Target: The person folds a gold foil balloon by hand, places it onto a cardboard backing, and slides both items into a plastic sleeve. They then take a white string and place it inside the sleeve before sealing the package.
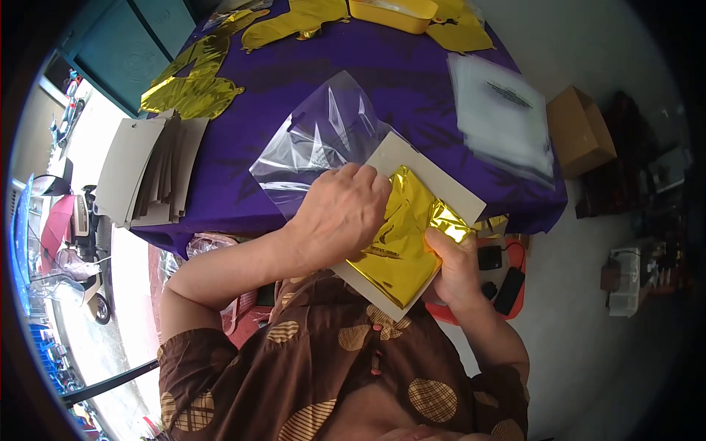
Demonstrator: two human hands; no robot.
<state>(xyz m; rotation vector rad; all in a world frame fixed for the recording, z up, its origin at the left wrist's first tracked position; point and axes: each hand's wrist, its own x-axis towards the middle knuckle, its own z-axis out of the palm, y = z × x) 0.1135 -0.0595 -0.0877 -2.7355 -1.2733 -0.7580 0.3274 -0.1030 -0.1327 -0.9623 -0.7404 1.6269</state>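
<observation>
A gold foil balloon (401, 253), folded flat, lies on a grey cardboard sheet (434, 173) tilted in front of my chest. My right hand (457, 266) grips the right edge of both, its thumb pressed on the foil. Over the left side of the card, my left hand (342, 209) is closed with its knuckles up. Its fingertips are hidden, so what they pinch cannot be made out. A clear plastic bag (320, 136) extends from beneath the left hand and the card over the purple cloth.
Grey cardboard sheets (151, 173) stand stacked at the table's left edge. Clear bags (504, 110) are piled on the right, beside a cardboard box (581, 132). Gold foil balloons (195, 81) and a yellow tray (397, 16) lie farther back on the purple tablecloth (294, 81). A red tray (511, 301) sits below.
</observation>
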